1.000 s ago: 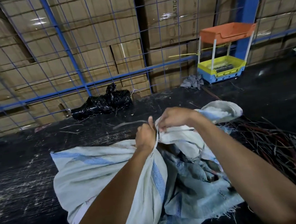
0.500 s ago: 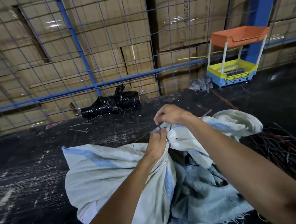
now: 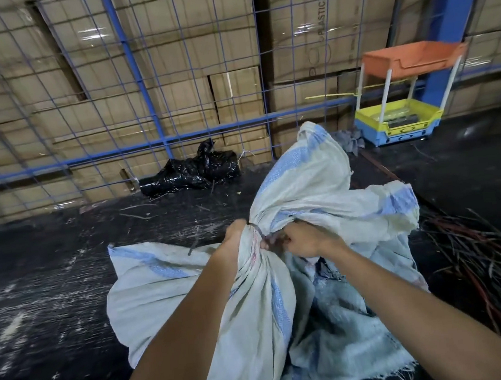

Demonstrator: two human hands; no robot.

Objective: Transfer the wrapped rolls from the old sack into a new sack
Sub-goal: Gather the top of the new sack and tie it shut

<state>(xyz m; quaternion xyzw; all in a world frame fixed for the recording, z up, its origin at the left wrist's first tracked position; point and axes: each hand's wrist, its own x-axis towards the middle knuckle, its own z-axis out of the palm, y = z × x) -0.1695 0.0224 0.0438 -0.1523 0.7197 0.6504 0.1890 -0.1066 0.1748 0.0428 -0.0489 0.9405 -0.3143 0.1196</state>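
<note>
A white woven sack with blue stripes [image 3: 167,292] lies on the dark floor, its neck gathered and bound by a thin dark tie [image 3: 258,232]. My left hand [image 3: 235,237] grips the bunched neck from the left. My right hand [image 3: 301,240] pinches the tie and cloth from the right. Above the tie, the sack's loose top [image 3: 311,171] stands up and flops right. A greyer, frayed sack [image 3: 348,333] lies crumpled under my right forearm. No wrapped rolls show; the sacks hide their contents.
A blue wire-mesh fence [image 3: 153,144] with stacked cardboard boxes behind it closes the far side. A black plastic bag [image 3: 192,172] lies at its foot. An orange, yellow and blue plastic rack [image 3: 400,105] stands back right. A tangle of dark straps [image 3: 488,258] lies right.
The sack's loose top has swung up and now stands above the tie. My right hand dropped from above the neck to its right side. My left hand keeps its grip.
</note>
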